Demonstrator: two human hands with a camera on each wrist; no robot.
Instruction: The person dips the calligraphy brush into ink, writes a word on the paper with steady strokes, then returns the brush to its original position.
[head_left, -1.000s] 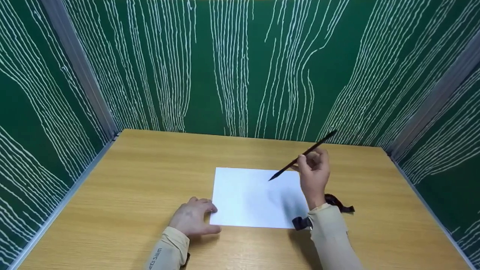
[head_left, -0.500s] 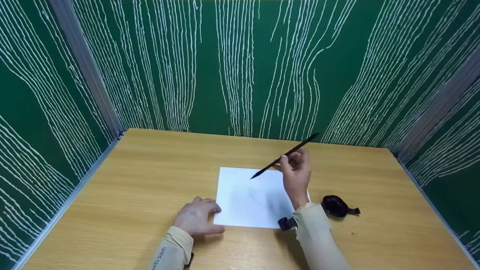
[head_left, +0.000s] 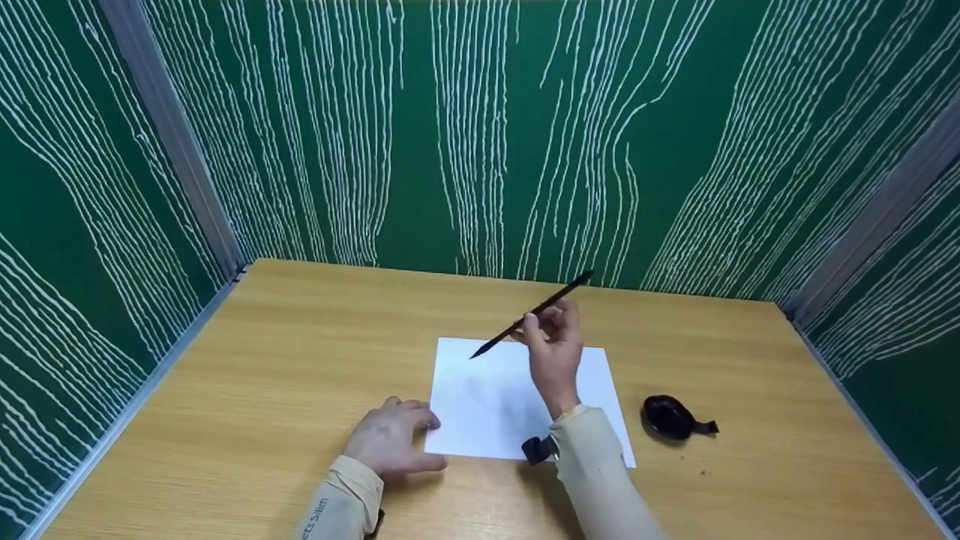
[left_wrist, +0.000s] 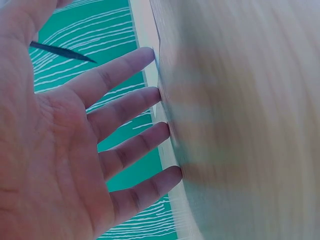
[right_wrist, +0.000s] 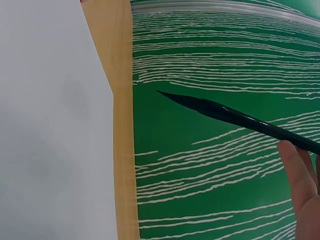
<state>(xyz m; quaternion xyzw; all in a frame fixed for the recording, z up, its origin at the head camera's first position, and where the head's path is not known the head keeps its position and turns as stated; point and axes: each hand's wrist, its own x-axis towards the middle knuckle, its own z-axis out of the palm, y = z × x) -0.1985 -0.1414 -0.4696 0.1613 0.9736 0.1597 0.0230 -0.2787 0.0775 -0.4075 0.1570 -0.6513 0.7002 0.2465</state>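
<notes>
A slim dark brush (head_left: 532, 313) with a pointed tip is pinched between the thumb and fingers of my right hand (head_left: 556, 361). It slants over the white sheet of paper (head_left: 480, 405), tip to the left. The right wrist view shows the brush (right_wrist: 235, 117) with its tip apart from the paper (right_wrist: 55, 125). My left hand (head_left: 390, 435) rests at the left edge of the sheet. In the left wrist view that hand's spread fingers (left_wrist: 127, 112) touch the table top with their tips. The right hand and sleeve hide part of the sheet.
A small black dish (head_left: 667, 418) with a short handle stands on the wooden table (head_left: 315, 337), right of the paper. Small specks lie below it. Green panels (head_left: 405, 247) with wavy white lines enclose the back and sides.
My right hand has moved left across the sheet with the brush, uncovering the black dish and the paper's right side. My left hand stays at the paper's left edge.
</notes>
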